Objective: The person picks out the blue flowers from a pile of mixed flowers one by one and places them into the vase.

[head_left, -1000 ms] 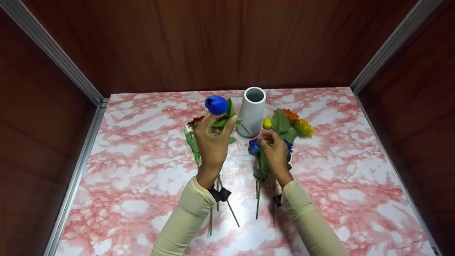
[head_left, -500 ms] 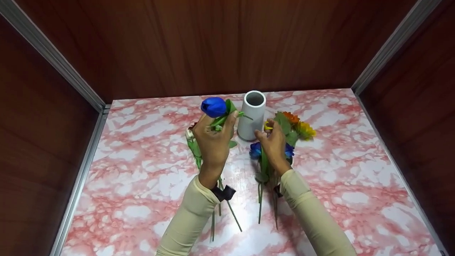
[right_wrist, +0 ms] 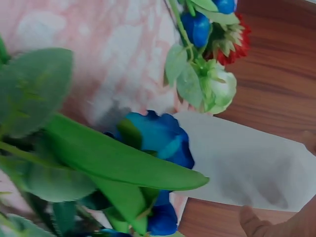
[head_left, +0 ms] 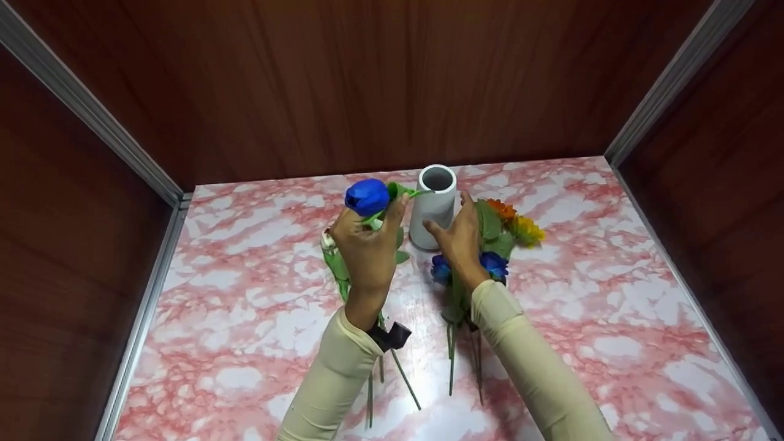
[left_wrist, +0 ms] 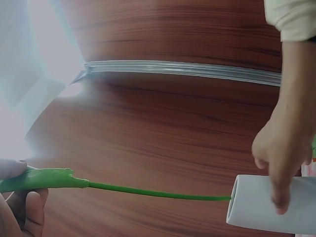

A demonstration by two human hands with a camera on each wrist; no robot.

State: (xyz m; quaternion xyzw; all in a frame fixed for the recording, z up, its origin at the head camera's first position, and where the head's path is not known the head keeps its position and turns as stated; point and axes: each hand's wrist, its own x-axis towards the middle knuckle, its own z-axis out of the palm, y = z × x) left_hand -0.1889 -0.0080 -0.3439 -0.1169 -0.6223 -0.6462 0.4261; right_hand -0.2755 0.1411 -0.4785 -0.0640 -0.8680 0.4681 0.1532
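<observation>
My left hand [head_left: 369, 254] pinches a blue tulip [head_left: 367, 196] by the green part below its bloom. Its thin stem [left_wrist: 158, 193] points right, and its tip is right at the mouth of a tall white vase [head_left: 429, 214] that stands upright. Around the vase's side is my right hand [head_left: 460, 244], thumb on the front and fingers at the right. The left wrist view shows a finger of it lying along the vase wall. Below the right wrist, blue flowers [head_left: 440, 269] with long stems lie on the table, partly hidden by that hand.
Orange [head_left: 501, 209] and yellow flowers [head_left: 528, 230] with broad leaves lie right of the vase. Under the left hand lie a white flower [right_wrist: 220, 88], a red flower [right_wrist: 236, 44] and blue buds [right_wrist: 196, 28]. Dark wood panels [head_left: 367, 92] wall in the marbled table [head_left: 239, 294].
My right hand has moved from above the blue flowers, past the yellow bud, to the vase's side. The tulip's stem has swung so its tip reaches the vase mouth.
</observation>
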